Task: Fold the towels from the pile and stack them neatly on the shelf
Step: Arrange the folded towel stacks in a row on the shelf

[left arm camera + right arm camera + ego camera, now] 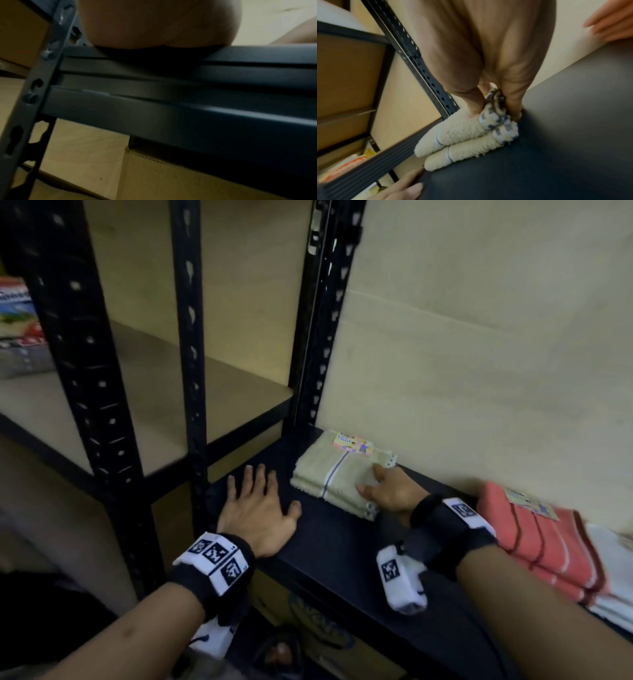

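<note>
Head view: a dark shelf board (329, 542) of a black slotted-steel rack carries a folded cream towel (337, 477) near the back wall, a paper label (352, 443) lying on its far edge. Well to the right lies a folded coral striped towel (544, 539) on white cloth. The left hand (257, 508) lies flat on the board, fingers straight and spread, just left of the cream towel and not touching it. The right hand (387, 491) pinches that towel's near right corner.

Left wrist view: only the heel of the left hand (154, 23) shows, resting on the ribbed front rail (188, 108); the fingers are hidden. A cardboard box (171, 180) stands below.

Right wrist view: thumb and fingers (471, 100) close on the checked hem of the cream towel (458, 136), whose folded layers rest on the dark board (556, 135); the left fingertips (409, 188) lie straight at the bottom edge.
</note>
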